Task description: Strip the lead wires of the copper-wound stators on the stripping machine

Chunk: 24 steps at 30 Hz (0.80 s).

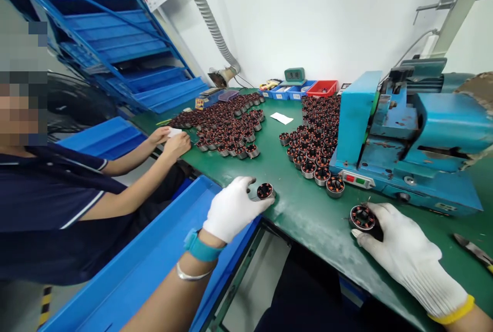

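Observation:
My left hand (232,210), in a white glove with dark fingertips, curves around a wound motor stator (265,191) at the green bench's front edge. Its thumb lies along the near side of the stator; a gap shows between the other fingers and the metal, so the hand is open. Over on the right, my right hand (402,242), gloved too, grips another motor stator (362,217) between thumb and fingers. Copper windings and a dark core face up inside its metal ring. Several more stators (321,175) stand in rows just beyond.
A blue machine (408,142) with red and green buttons occupies the bench's right side. Pliers (473,251) lie at the right edge. Many stators (227,127) cover the back left. A co-worker's hands (177,142) hold something white. A blue tray (154,265) sits below left.

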Each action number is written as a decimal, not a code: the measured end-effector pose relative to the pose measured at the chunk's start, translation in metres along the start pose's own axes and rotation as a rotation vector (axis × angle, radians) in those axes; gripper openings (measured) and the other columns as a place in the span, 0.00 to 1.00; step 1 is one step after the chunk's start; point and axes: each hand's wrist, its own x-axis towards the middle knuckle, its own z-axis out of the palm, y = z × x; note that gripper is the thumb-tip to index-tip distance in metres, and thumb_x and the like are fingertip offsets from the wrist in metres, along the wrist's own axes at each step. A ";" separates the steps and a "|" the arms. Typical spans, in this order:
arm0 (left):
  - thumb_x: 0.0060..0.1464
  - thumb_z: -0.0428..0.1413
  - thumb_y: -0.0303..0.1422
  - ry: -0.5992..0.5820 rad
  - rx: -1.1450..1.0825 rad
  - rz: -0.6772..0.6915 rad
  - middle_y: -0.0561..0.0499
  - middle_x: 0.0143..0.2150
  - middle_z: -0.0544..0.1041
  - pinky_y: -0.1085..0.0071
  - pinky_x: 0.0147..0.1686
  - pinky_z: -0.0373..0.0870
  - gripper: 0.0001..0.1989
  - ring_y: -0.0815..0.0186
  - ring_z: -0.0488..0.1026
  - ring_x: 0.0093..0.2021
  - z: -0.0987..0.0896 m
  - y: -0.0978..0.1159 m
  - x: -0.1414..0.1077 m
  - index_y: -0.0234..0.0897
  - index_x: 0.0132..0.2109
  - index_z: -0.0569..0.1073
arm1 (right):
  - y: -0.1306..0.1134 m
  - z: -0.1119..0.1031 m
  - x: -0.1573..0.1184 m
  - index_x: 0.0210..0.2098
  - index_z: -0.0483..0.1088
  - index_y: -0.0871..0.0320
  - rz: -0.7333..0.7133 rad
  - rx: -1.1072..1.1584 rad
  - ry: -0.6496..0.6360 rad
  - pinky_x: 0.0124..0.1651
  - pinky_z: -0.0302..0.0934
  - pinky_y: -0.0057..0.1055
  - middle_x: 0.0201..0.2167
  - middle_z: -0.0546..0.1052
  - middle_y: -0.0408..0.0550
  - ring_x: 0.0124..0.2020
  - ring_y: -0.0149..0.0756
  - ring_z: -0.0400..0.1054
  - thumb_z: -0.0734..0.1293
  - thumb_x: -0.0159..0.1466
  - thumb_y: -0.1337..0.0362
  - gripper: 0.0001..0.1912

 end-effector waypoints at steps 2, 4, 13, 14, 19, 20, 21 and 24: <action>0.46 0.58 0.54 -0.026 0.167 0.070 0.42 0.46 0.77 0.61 0.40 0.72 0.33 0.49 0.77 0.44 0.005 0.013 0.003 0.37 0.52 0.71 | 0.001 0.001 0.001 0.54 0.70 0.51 0.003 -0.012 -0.017 0.37 0.66 0.39 0.51 0.73 0.49 0.45 0.51 0.72 0.65 0.60 0.52 0.24; 0.51 0.55 0.51 -0.071 0.290 0.146 0.42 0.42 0.77 0.62 0.38 0.71 0.26 0.49 0.77 0.41 0.010 0.022 0.007 0.36 0.49 0.73 | 0.002 0.001 0.002 0.54 0.70 0.51 -0.006 -0.018 -0.037 0.39 0.66 0.39 0.51 0.73 0.49 0.46 0.51 0.72 0.65 0.60 0.51 0.24; 0.58 0.48 0.39 -0.288 0.323 0.324 0.41 0.40 0.73 0.61 0.36 0.69 0.15 0.52 0.75 0.35 0.011 0.022 0.016 0.37 0.45 0.74 | 0.002 -0.001 0.001 0.51 0.70 0.50 -0.049 0.007 -0.008 0.34 0.62 0.34 0.46 0.74 0.47 0.41 0.46 0.71 0.66 0.61 0.54 0.20; 0.55 0.51 0.38 -0.315 0.226 0.314 0.42 0.40 0.74 0.60 0.37 0.69 0.14 0.53 0.75 0.35 0.011 0.019 0.019 0.38 0.44 0.74 | 0.002 0.000 0.001 0.51 0.70 0.50 -0.059 0.007 -0.003 0.34 0.61 0.34 0.45 0.74 0.47 0.41 0.46 0.71 0.66 0.61 0.54 0.20; 0.45 0.59 0.39 -0.367 -0.122 0.273 0.48 0.39 0.77 0.61 0.46 0.70 0.13 0.56 0.76 0.40 0.016 0.000 0.032 0.42 0.40 0.75 | 0.004 0.000 0.002 0.51 0.70 0.49 -0.066 0.023 -0.006 0.34 0.61 0.34 0.44 0.74 0.46 0.40 0.46 0.71 0.66 0.61 0.54 0.19; 0.45 0.59 0.40 -0.363 -0.178 0.264 0.48 0.40 0.77 0.62 0.47 0.71 0.15 0.57 0.76 0.41 0.018 -0.004 0.032 0.41 0.41 0.75 | 0.004 0.000 0.002 0.51 0.70 0.49 -0.065 0.027 -0.012 0.34 0.62 0.34 0.44 0.74 0.46 0.41 0.46 0.71 0.67 0.61 0.54 0.19; 0.46 0.58 0.41 -0.357 -0.236 0.253 0.47 0.41 0.78 0.63 0.47 0.71 0.16 0.57 0.76 0.42 0.020 -0.007 0.030 0.40 0.43 0.74 | 0.004 0.000 0.003 0.51 0.70 0.49 -0.066 0.030 -0.019 0.35 0.62 0.34 0.45 0.74 0.46 0.41 0.46 0.71 0.67 0.60 0.55 0.19; 0.52 0.55 0.44 -0.333 -0.479 0.186 0.45 0.42 0.78 0.64 0.43 0.75 0.21 0.60 0.77 0.41 0.029 -0.016 0.018 0.36 0.49 0.70 | 0.004 0.000 0.004 0.51 0.71 0.49 -0.067 0.032 -0.034 0.36 0.64 0.35 0.46 0.74 0.47 0.42 0.46 0.72 0.67 0.60 0.55 0.19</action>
